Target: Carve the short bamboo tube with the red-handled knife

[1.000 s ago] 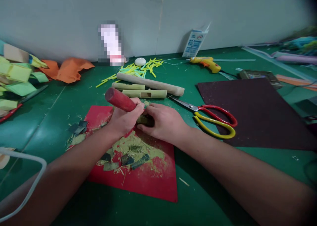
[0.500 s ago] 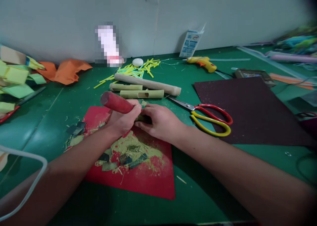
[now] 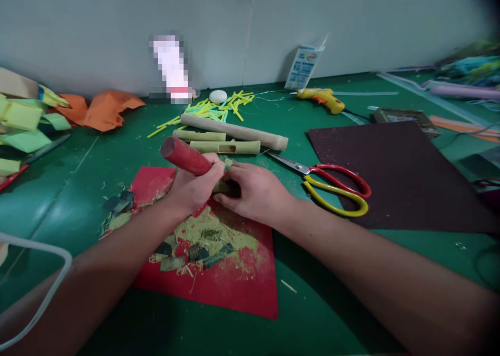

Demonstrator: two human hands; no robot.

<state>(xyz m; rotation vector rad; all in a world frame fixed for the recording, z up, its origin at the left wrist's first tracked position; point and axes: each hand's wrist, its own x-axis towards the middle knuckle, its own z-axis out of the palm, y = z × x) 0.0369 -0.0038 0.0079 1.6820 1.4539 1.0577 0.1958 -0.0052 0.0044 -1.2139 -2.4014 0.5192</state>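
My left hand [image 3: 197,187] is closed around a tool with a thick red handle [image 3: 185,156]. The handle's butt end leans up to the left, and the working end is hidden behind my fingers. Close beside it, my right hand [image 3: 253,189] has its fingers wrapped over a short piece of bamboo [image 3: 227,187], mostly covered by the hand. Both hands are over a red mat [image 3: 242,299] strewn with pale green shavings [image 3: 211,231] and dark green bamboo chips [image 3: 221,254].
Beyond the hands lie a notched bamboo tube [image 3: 246,147] and a longer bamboo stick [image 3: 234,130]. Scissors [image 3: 332,181] rest partly on a dark board [image 3: 390,174] at right. Farther back are a yellow glue gun [image 3: 328,101], cut straws [image 3: 238,103] and orange paper [image 3: 109,111].
The butt of the red handle has tipped up slightly. Both hands keep their grip in nearly the same place, while the view has shifted a little.
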